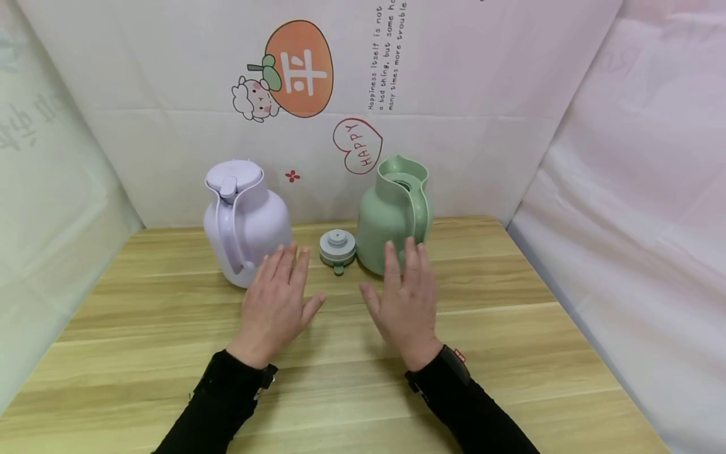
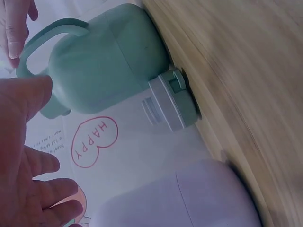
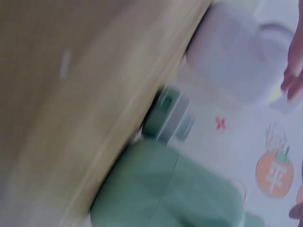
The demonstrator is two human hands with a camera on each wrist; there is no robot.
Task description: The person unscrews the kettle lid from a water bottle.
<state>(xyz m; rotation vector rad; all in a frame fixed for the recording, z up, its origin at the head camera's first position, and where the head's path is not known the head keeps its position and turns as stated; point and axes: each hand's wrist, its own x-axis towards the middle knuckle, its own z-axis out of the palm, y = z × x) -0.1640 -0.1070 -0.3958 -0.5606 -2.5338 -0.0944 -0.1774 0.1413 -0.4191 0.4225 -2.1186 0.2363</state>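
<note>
Left hand [image 1: 278,302] held flat above the counter [image 1: 510,353], palm down, fingers straight and slightly spread, nothing grasped. Right hand [image 1: 405,301] held likewise, fingers straight, thumb out to the inner side, nothing grasped; grip fully open on both sides. Green lid [image 1: 337,248] located on the counter directly ahead of the gap between the two hands, just beyond the fingertips, resting on its broad face with the stopper neck pointing up and a small tab facing the person. Green jug [image 1: 394,217] located upright just right of the lid, mouth uncovered, handle turned toward the person, right fingertips close in front of its base; touching or apart could not be told from the head view. Lilac jug [image 1: 244,221] located upright left of the lid, own lid fitted, handle toward the person, left fingertips close to its lower side. Lid roughly equidistant from both hands, lying forward of each and slightly inward; green jug nearer the right hand, lilac jug nearer the left. Left wrist view confirmed lid standing apart from the green jug, beside its base. Right wrist view blurred; no further detail obtainable. Printed white sheet [image 1: 454,94] hung behind the counter.
</note>
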